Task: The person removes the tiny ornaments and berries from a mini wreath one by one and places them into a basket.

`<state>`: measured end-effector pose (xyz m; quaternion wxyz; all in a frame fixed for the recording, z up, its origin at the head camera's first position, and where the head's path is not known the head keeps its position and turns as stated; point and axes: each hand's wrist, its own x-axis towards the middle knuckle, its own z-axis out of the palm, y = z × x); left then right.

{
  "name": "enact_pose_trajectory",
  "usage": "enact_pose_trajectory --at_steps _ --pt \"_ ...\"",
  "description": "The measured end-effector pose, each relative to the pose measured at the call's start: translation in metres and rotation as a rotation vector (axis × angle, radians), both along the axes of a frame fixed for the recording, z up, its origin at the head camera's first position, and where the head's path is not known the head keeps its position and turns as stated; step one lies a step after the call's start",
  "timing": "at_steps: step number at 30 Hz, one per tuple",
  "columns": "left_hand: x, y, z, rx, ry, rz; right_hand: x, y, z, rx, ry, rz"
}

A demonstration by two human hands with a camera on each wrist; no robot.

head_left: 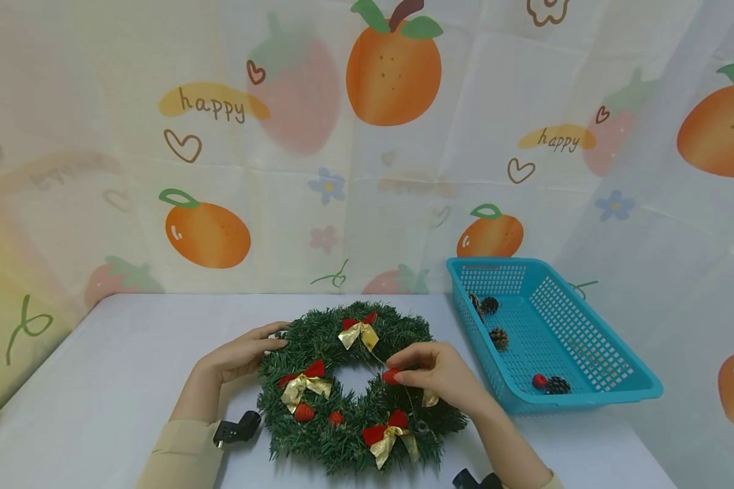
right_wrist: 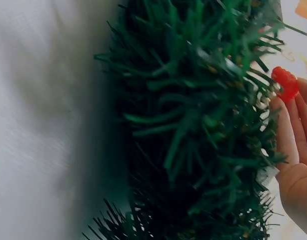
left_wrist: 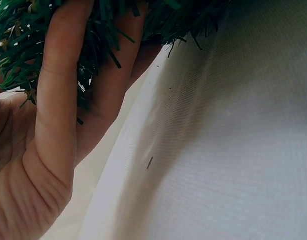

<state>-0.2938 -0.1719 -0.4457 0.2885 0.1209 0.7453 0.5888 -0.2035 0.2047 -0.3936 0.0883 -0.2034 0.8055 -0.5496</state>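
Observation:
A green wreath (head_left: 342, 448) lies on the table, trimmed with several red-and-gold bows (head_left: 388, 438) and red bumpy ornaments (head_left: 304, 412). My left hand (head_left: 245, 353) grips its upper left rim; in the left wrist view the fingers (left_wrist: 58, 90) reach around the green bristles. On the wreath's inner right side, my right hand (head_left: 437, 377) pinches a red berry ornament (right_wrist: 285, 83) between thumb and fingertips. Close to those fingertips a thin gold cord (head_left: 411, 404) runs over the bristles. Part of one bow is hidden behind the right hand.
Right of the wreath stands a blue plastic basket (head_left: 587, 399) holding several pine cones (head_left: 499, 338) and a red ball (head_left: 539, 381). A white cloth covers the table (head_left: 147, 353). Behind it hangs a fruit-printed curtain (head_left: 367, 170).

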Motion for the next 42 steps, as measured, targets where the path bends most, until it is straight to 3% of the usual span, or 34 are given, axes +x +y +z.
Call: enact_pose_trajectory --at_steps 12,24,42 --pt "0.001 0.001 0.002 0.001 0.001 0.0 0.001 0.01 0.012 0.009 0.021 -0.06" --pt "0.002 0.002 0.003 -0.001 -0.006 0.007 0.0 0.028 0.02 -0.026 0.098 -0.148" --pt "0.0 0.001 0.001 -0.005 -0.009 -0.004 -0.001 0.056 0.033 -0.092 0.103 -0.253"
